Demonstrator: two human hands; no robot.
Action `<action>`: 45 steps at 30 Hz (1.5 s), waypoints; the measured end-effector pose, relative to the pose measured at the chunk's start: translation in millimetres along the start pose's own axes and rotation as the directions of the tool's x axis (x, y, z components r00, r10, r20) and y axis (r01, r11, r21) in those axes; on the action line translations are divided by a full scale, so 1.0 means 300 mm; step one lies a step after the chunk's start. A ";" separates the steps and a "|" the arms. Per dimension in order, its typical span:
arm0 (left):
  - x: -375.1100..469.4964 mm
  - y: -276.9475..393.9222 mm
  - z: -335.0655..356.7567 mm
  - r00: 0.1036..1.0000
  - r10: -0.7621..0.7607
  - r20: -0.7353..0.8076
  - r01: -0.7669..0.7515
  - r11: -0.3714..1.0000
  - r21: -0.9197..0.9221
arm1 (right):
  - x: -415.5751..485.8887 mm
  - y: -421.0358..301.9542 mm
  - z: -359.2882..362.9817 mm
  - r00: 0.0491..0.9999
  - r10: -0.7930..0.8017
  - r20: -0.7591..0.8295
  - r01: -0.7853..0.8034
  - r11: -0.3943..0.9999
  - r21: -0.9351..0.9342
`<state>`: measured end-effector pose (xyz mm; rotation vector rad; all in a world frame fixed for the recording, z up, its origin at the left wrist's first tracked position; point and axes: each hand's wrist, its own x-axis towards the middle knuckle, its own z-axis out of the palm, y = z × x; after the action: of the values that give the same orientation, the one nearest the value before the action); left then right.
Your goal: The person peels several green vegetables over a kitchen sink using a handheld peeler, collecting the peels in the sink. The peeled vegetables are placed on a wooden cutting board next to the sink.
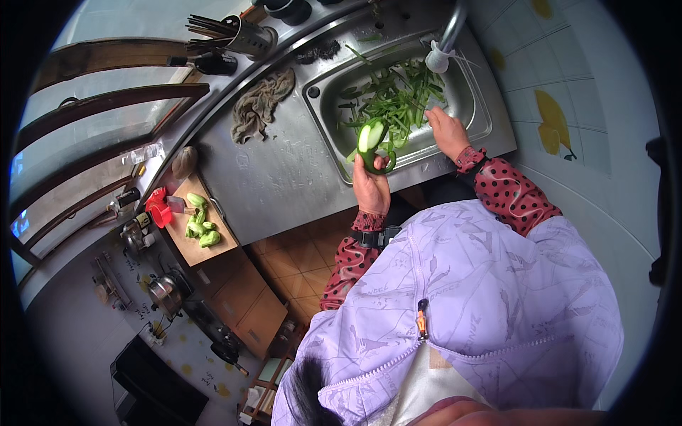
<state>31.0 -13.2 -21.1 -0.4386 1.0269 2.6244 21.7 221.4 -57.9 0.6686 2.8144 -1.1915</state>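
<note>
My left hand (371,186) holds a partly peeled green eggplant (373,136) over the near edge of the steel sink (333,154). Pale flesh shows along its upper side, and its curled green stem end points towards me. My right hand (448,133) is over the right part of the basin, fingers curled and fingertips close together. A small greyish shape lies by those fingertips; I cannot tell whether it is a tool in the hand. Long green peel strips (402,98) cover much of the basin floor below both hands.
A faucet (450,32) with a white cloth-wrapped spout overhangs the sink. A crumpled rag (261,106) lies on the wet steel counter (277,175). Several peeled eggplants (202,226) sit on a wooden cutting board (186,253) by a red container (160,207). A utensil holder (250,40) stands behind.
</note>
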 end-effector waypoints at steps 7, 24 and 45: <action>0.030 0.021 -0.010 0.998 0.020 -0.067 0.009 0.916 0.400 | -0.075 -0.147 -0.040 0.879 -0.459 0.126 0.434 0.882 0.184; 0.023 -0.035 -0.027 0.984 -0.081 0.162 0.088 0.996 -0.036 | -0.065 -0.034 0.022 0.986 -0.117 0.117 0.101 0.986 0.132; -0.025 0.048 -0.035 0.999 -0.051 0.003 0.036 0.740 0.671 | -0.038 0.008 -0.083 0.963 -0.261 0.070 0.261 0.965 0.006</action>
<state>34.3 -31.7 -17.1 -0.2467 1.8164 1.9956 36.6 235.7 -40.0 0.2532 2.9111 -1.2165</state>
